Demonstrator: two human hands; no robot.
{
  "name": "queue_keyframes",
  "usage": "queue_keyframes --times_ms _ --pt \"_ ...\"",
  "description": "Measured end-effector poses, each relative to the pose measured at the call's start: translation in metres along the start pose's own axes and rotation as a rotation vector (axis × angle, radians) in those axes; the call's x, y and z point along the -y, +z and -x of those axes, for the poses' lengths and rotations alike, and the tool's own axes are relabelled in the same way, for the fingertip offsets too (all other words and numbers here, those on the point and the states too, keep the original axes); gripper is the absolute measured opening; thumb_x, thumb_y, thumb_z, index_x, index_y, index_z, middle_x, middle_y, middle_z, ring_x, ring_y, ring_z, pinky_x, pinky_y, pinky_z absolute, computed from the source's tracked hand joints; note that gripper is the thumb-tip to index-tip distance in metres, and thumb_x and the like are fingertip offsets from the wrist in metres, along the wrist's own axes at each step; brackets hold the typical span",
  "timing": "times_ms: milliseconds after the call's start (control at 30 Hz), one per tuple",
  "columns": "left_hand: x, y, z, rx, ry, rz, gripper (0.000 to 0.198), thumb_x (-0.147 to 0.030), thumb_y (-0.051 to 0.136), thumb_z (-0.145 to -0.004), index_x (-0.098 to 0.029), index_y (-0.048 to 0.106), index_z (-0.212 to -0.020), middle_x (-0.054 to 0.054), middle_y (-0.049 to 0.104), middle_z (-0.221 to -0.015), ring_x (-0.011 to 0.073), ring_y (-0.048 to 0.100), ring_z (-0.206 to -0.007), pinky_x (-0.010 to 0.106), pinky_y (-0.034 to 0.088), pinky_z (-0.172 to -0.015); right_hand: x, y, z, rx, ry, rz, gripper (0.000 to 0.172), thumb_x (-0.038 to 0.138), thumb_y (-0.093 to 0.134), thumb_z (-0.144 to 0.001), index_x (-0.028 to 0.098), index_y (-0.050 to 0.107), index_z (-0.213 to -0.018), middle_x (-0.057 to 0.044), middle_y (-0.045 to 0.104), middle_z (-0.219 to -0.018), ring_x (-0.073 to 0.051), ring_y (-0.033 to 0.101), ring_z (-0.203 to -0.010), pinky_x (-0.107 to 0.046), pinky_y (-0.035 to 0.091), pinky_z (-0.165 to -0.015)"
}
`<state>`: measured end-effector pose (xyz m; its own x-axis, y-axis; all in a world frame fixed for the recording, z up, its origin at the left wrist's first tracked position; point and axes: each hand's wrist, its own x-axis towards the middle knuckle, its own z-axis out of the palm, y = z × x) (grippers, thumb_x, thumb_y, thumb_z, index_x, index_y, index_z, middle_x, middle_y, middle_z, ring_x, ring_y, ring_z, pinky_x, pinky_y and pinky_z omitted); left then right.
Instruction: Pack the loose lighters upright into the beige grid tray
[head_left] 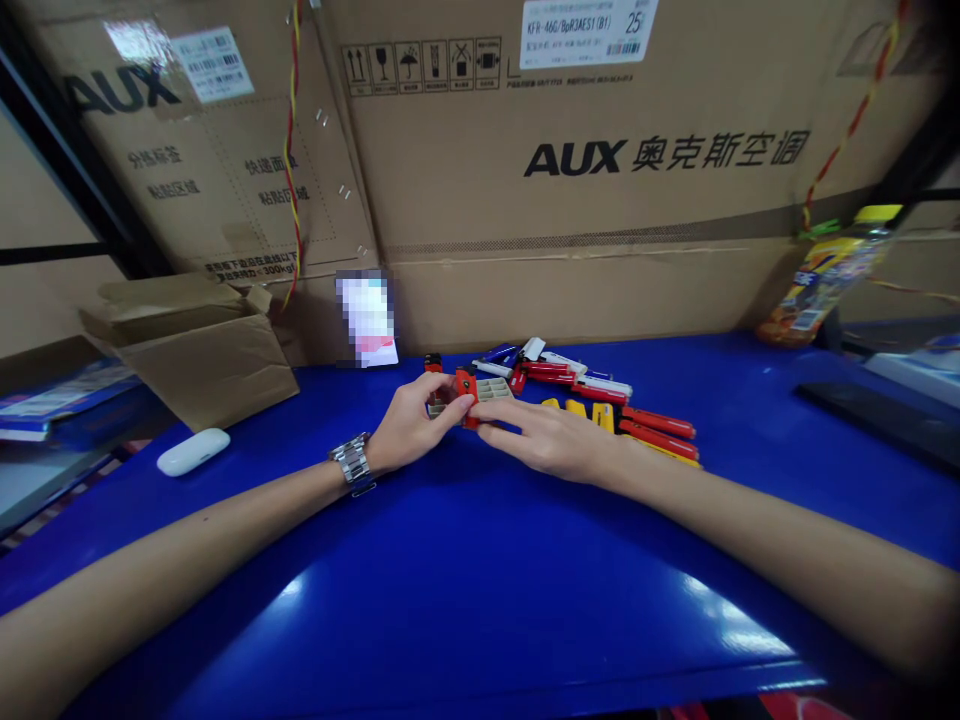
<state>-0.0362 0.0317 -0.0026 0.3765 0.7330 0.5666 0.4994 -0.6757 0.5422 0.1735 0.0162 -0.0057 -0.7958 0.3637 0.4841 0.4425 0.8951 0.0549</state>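
Near the middle of the blue table, my left hand (418,422) pinches a small orange-red plastic piece (466,384) with a black top between thumb and fingers. My right hand (551,435) meets it from the other side, its fingertips closed against the lower part of the same piece. Just behind my fingers lies a pale grey tray (495,388) with small compartments, partly hidden by my hands. Another orange piece with a black top (433,364) stands behind my left hand. Yellow pieces (602,416) lie beyond my right hand.
Red sticks (660,424) and a pile of red, white and blue slim parts (551,370) lie at the back right. An open carton (202,350), a white earbud case (193,452), a lit phone (369,318) and a bottle (829,275) stand around. Large cardboard boxes (637,220) wall the back.
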Motion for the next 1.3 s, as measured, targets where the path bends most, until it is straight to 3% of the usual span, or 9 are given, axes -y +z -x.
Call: queue_keyframes --times_ms 100,267,367,500,600,733,967,1300 --pt "0.0017 0.0023 0.0016 0.009 -0.005 0.003 0.018 -0.034 0.052 -0.087 -0.016 0.051 -0.090 0.004 0.062 -0.080 0.0139 0.056 -0.068 0.027 0.044 -0.061 -0.0023 0.0025 0.0020 0.010 -0.134 0.084 0.024 0.013 0.038 -0.091 0.014 0.059 -0.104 -0.013 0.056 -0.122 -0.022 0.054 -0.111 -0.036 0.051 -0.085" --pt "0.0082 0.0054 0.0034 0.009 -0.004 0.213 0.013 -0.029 0.044 -0.092 -0.020 0.036 -0.095 0.005 0.062 -0.088 0.0157 0.061 -0.080 0.030 0.048 -0.069 -0.0048 0.0003 0.0031 0.004 -0.090 0.092 0.021 0.018 0.041 -0.090 0.014 0.062 -0.095 -0.014 0.058 -0.116 -0.019 0.060 -0.096 -0.035 0.052 -0.080" --pt "0.0093 0.0047 0.0024 0.006 0.003 0.279 0.011 -0.029 0.040 -0.093 -0.021 0.033 -0.096 0.002 0.056 -0.080 0.0142 0.057 -0.074 0.029 0.047 -0.067 -0.0059 -0.0012 0.0023 0.043 -0.084 0.051 0.023 0.017 0.040 -0.091 0.014 0.063 -0.090 -0.012 0.063 -0.104 -0.018 0.060 -0.089 -0.034 0.051 -0.080" --pt "0.0073 0.0017 0.0007 -0.020 -0.044 0.210 0.016 -0.033 0.038 -0.093 -0.020 0.039 -0.102 -0.002 0.046 -0.070 0.0123 0.046 -0.060 0.026 0.042 -0.057 -0.0066 -0.0023 0.0011 0.095 -0.062 0.005 0.023 0.017 0.041 -0.090 0.013 0.064 -0.090 -0.011 0.064 -0.098 -0.018 0.060 -0.085 -0.032 0.050 -0.075" --pt "0.0052 -0.0012 -0.0004 -0.024 -0.090 0.096 0.027 -0.041 0.041 -0.091 -0.018 0.047 -0.078 -0.003 0.040 -0.061 0.0104 0.037 -0.054 0.024 0.033 -0.050 -0.0070 -0.0025 0.0009 0.109 -0.042 -0.018 0.022 0.017 0.043 -0.089 0.013 0.064 -0.091 -0.011 0.064 -0.097 -0.018 0.059 -0.085 -0.033 0.049 -0.075" --pt "0.0049 -0.0034 -0.0013 -0.053 -0.140 0.033 0.044 -0.048 0.046 -0.085 -0.019 0.035 -0.055 -0.006 0.028 -0.052 0.0085 0.026 -0.048 0.024 0.023 -0.045 -0.0075 -0.0021 0.0013 0.117 -0.033 -0.044 0.022 0.017 0.043 -0.089 0.013 0.064 -0.091 -0.011 0.064 -0.097 -0.018 0.059 -0.087 -0.033 0.049 -0.078" --pt "0.0033 -0.0025 -0.0009 -0.097 -0.115 -0.201 0.034 -0.038 0.051 -0.076 -0.018 0.036 -0.053 -0.006 0.033 -0.048 0.0079 0.027 -0.046 0.022 0.020 -0.043 -0.0077 -0.0011 0.0019 0.125 -0.017 -0.054 0.020 0.016 0.045 -0.088 0.013 0.064 -0.092 -0.010 0.064 -0.094 -0.018 0.059 -0.087 -0.033 0.048 -0.078" --pt "0.0018 -0.0022 -0.0002 -0.119 -0.081 -0.220 0.037 -0.040 0.050 -0.080 -0.019 0.036 -0.053 -0.005 0.034 -0.047 0.0079 0.028 -0.044 0.023 0.022 -0.043 -0.0077 -0.0019 0.0012 0.141 -0.013 -0.052 0.020 0.017 0.044 -0.089 0.014 0.063 -0.092 -0.009 0.064 -0.091 -0.018 0.058 -0.086 -0.033 0.047 -0.078"
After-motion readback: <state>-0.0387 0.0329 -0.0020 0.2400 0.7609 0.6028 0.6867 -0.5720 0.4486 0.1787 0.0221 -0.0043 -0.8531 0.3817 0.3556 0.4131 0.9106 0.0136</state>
